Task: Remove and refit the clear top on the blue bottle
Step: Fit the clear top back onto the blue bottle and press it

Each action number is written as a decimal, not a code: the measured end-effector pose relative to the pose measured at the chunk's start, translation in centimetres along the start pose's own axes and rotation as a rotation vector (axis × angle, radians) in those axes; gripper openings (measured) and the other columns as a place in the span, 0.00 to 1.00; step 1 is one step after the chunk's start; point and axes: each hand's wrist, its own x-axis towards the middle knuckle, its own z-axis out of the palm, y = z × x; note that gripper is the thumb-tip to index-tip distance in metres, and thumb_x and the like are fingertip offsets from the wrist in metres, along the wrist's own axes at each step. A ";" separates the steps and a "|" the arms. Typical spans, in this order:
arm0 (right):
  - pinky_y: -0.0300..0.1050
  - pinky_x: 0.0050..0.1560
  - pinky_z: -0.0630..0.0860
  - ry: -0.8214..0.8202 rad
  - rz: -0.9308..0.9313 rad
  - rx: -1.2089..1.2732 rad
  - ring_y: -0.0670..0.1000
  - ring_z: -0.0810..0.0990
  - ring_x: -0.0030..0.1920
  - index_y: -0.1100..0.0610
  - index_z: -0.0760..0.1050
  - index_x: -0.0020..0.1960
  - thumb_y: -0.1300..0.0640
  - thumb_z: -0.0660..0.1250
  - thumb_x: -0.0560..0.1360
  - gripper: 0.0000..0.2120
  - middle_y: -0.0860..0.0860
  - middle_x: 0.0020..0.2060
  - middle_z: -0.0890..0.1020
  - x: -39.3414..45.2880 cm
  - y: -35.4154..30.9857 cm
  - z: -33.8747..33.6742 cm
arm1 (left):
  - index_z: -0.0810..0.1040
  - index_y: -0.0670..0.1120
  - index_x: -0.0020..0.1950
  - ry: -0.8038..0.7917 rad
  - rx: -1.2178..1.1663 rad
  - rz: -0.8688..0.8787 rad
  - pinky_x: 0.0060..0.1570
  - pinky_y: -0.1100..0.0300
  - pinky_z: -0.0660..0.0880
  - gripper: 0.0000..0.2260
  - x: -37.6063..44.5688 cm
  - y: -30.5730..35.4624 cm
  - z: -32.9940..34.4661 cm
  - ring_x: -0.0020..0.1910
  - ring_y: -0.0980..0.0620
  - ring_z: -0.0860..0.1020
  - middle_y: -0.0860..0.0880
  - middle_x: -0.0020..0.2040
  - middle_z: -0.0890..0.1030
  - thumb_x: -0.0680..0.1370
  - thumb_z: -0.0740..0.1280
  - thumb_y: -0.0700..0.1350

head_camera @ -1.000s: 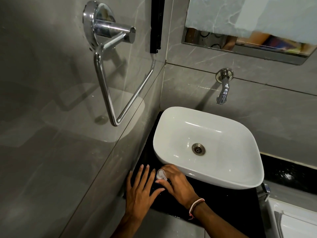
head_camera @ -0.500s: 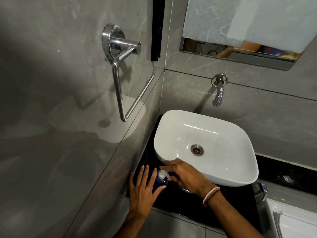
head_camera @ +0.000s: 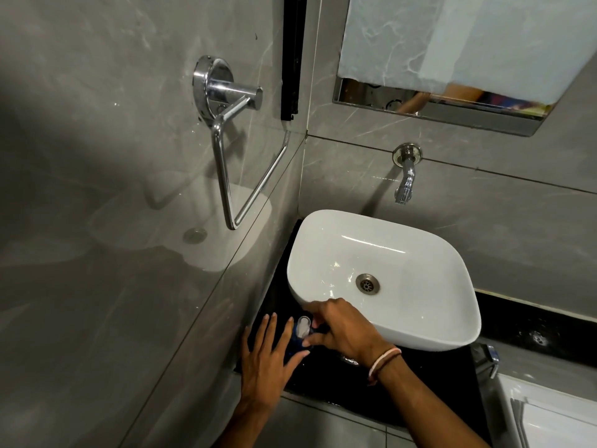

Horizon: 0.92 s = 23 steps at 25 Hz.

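Observation:
A small blue bottle (head_camera: pixel 296 342) stands on the black counter (head_camera: pixel 420 383) at the sink's near left corner. Its clear top (head_camera: pixel 303 325) sits over the white nozzle. My left hand (head_camera: pixel 266 360) rests against the bottle's left side, fingers straight and spread, thumb under the bottle. My right hand (head_camera: pixel 342 328) comes in from the right, with fingertips and thumb pinched on the clear top. Most of the bottle's body is hidden between the two hands.
A white basin (head_camera: pixel 403 253) fills the counter just behind my hands. A chrome tap (head_camera: pixel 405 179) juts from the back wall. A chrome towel ring (head_camera: pixel 232 150) hangs on the grey left wall. A mirror (head_camera: pixel 452 59) hangs above, and a white fixture (head_camera: pixel 555 421) sits at lower right.
My right hand pulled slightly off the bottle half a second ago, baring the white nozzle, and now has closed back on the clear top. My left hand stayed beside the bottle. The view tilted.

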 end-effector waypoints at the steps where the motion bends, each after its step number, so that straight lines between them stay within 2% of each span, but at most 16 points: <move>1: 0.47 0.46 0.78 -0.007 0.028 0.029 0.52 0.83 0.45 0.50 0.77 0.60 0.45 0.78 0.68 0.24 0.49 0.44 0.85 -0.3 0.7 0.2 | 0.69 0.52 0.73 -0.022 -0.030 -0.001 0.62 0.36 0.72 0.33 0.1 0.0 0.0 0.69 0.42 0.74 0.42 0.69 0.77 0.78 0.50 0.71; 3: 0.42 0.49 0.80 0.009 0.136 0.171 0.51 0.83 0.45 0.53 0.78 0.63 0.53 0.78 0.70 0.23 0.49 0.44 0.83 -1.0 2.1 1.2 | 0.69 0.52 0.74 -0.029 -0.105 0.011 0.62 0.39 0.73 0.34 0.0 -0.1 0.0 0.69 0.45 0.74 0.44 0.70 0.76 0.77 0.52 0.72; 4: 0.38 0.47 0.80 0.047 0.216 0.259 0.50 0.82 0.43 0.57 0.78 0.62 0.58 0.77 0.72 0.20 0.50 0.44 0.82 -1.3 2.9 2.3 | 0.68 0.51 0.76 0.002 -0.164 0.015 0.62 0.42 0.74 0.36 -0.2 -0.1 0.1 0.69 0.47 0.74 0.46 0.71 0.76 0.76 0.54 0.73; 6: 0.32 0.42 0.78 0.032 0.376 0.390 0.49 0.79 0.42 0.63 0.76 0.61 0.66 0.71 0.75 0.15 0.53 0.46 0.80 -2.2 3.8 4.8 | 0.64 0.49 0.78 0.093 -0.400 -0.046 0.65 0.50 0.73 0.42 -0.7 -0.3 1.1 0.68 0.52 0.72 0.52 0.71 0.74 0.72 0.62 0.73; 7: 0.32 0.44 0.80 0.028 0.414 0.378 0.48 0.80 0.44 0.63 0.75 0.64 0.68 0.72 0.75 0.19 0.55 0.50 0.80 -2.6 4.2 6.1 | 0.62 0.49 0.79 0.076 -0.548 -0.111 0.65 0.54 0.72 0.45 -1.0 -0.3 1.4 0.68 0.55 0.72 0.53 0.71 0.73 0.70 0.66 0.72; 9: 0.38 0.55 0.81 0.041 0.430 0.473 0.51 0.83 0.52 0.61 0.73 0.69 0.67 0.75 0.73 0.26 0.57 0.56 0.82 -2.9 4.7 8.8 | 0.62 0.51 0.79 0.039 -0.745 -0.216 0.62 0.63 0.72 0.45 -1.4 -0.3 1.9 0.66 0.58 0.74 0.52 0.68 0.76 0.67 0.74 0.66; 11: 0.51 0.62 0.81 0.095 0.450 0.611 0.55 0.85 0.55 0.61 0.75 0.68 0.66 0.75 0.72 0.25 0.59 0.53 0.85 -2.8 4.6 10.6 | 0.68 0.51 0.76 0.032 -0.802 -0.240 0.59 0.67 0.73 0.40 -1.5 -0.2 2.2 0.63 0.59 0.77 0.53 0.64 0.80 0.68 0.78 0.58; 12: 0.53 0.62 0.81 0.126 0.464 0.671 0.54 0.86 0.54 0.60 0.76 0.66 0.65 0.76 0.72 0.24 0.58 0.51 0.86 -2.4 4.6 11.3 | 0.70 0.50 0.75 0.042 -0.817 -0.234 0.60 0.67 0.73 0.36 -1.4 -0.1 2.2 0.62 0.60 0.77 0.54 0.63 0.81 0.69 0.78 0.55; 13: 0.49 0.60 0.82 0.149 0.472 0.690 0.52 0.86 0.52 0.59 0.78 0.65 0.64 0.76 0.72 0.23 0.57 0.49 0.87 -2.2 4.4 11.7 | 0.72 0.50 0.73 0.053 -0.828 -0.230 0.60 0.65 0.73 0.33 -1.3 0.0 2.2 0.62 0.62 0.77 0.56 0.63 0.81 0.70 0.77 0.54; 15: 0.35 0.54 0.81 0.156 0.485 0.681 0.49 0.86 0.50 0.58 0.79 0.64 0.63 0.77 0.72 0.21 0.56 0.47 0.87 -1.6 3.8 12.1 | 0.74 0.51 0.72 0.078 -0.832 -0.244 0.62 0.59 0.75 0.30 -1.1 -0.2 2.1 0.62 0.62 0.77 0.57 0.62 0.81 0.71 0.76 0.55; 16: 0.31 0.52 0.80 0.170 0.484 0.692 0.48 0.86 0.49 0.58 0.79 0.63 0.63 0.77 0.72 0.20 0.56 0.47 0.87 -1.4 3.7 12.3 | 0.75 0.52 0.71 0.093 -0.831 -0.250 0.62 0.58 0.75 0.29 -1.1 -0.3 2.1 0.62 0.62 0.77 0.58 0.62 0.82 0.71 0.76 0.55; 18: 0.33 0.52 0.81 0.180 0.471 0.711 0.48 0.86 0.47 0.59 0.78 0.62 0.64 0.77 0.72 0.19 0.57 0.46 0.86 -1.0 3.4 12.5 | 0.76 0.53 0.70 0.115 -0.825 -0.255 0.62 0.57 0.76 0.27 -1.0 -0.6 1.9 0.61 0.62 0.78 0.59 0.61 0.82 0.72 0.76 0.52; 21: 0.46 0.58 0.83 0.176 0.459 0.681 0.53 0.86 0.49 0.58 0.78 0.63 0.64 0.77 0.72 0.21 0.59 0.47 0.85 -0.7 2.9 12.4 | 0.76 0.54 0.69 0.126 -0.826 -0.236 0.61 0.59 0.76 0.26 -1.0 -0.9 1.4 0.60 0.63 0.78 0.60 0.60 0.82 0.72 0.77 0.47; 23: 0.44 0.57 0.83 0.169 0.466 0.682 0.51 0.85 0.49 0.60 0.77 0.66 0.64 0.77 0.72 0.23 0.60 0.49 0.85 -0.8 3.0 12.3 | 0.75 0.54 0.70 0.129 -0.818 -0.228 0.60 0.60 0.76 0.27 -1.2 -0.7 1.2 0.61 0.63 0.78 0.60 0.61 0.81 0.72 0.77 0.48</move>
